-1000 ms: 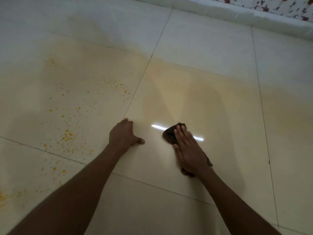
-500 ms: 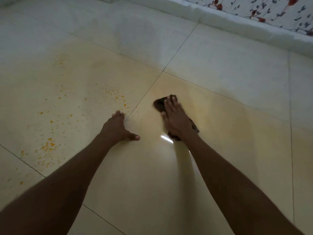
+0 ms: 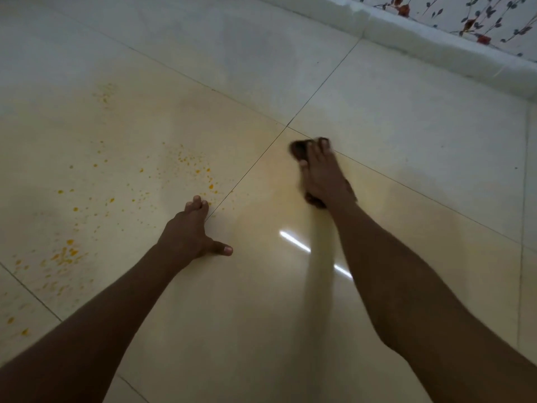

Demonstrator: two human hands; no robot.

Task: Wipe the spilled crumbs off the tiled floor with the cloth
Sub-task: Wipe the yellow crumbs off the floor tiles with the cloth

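Observation:
Orange crumbs (image 3: pixel 191 165) lie scattered over the cream tile on the left, with a denser patch (image 3: pixel 65 254) nearer me. My left hand (image 3: pixel 189 232) rests flat on the tiled floor (image 3: pixel 261 315), fingers together and thumb out, beside a grout line. My right hand (image 3: pixel 321 174) presses flat on a dark brown cloth (image 3: pixel 299 148) stretched out on the tile right of that line. The cloth shows past my fingertips and under my wrist; my palm hides its middle. No crumbs show around the cloth.
A white raised ledge (image 3: pixel 436 45) runs along the far right, with floral-patterned wall tiles (image 3: pixel 470 16) above it. A bright light reflection (image 3: pixel 293 241) streaks the glossy tile between my arms. More crumbs (image 3: pixel 17 325) lie at the left edge.
My right hand has slid the cloth forward, away from me, toward the far grout line. My left hand has stayed planted. The view has tilted up and to the left.

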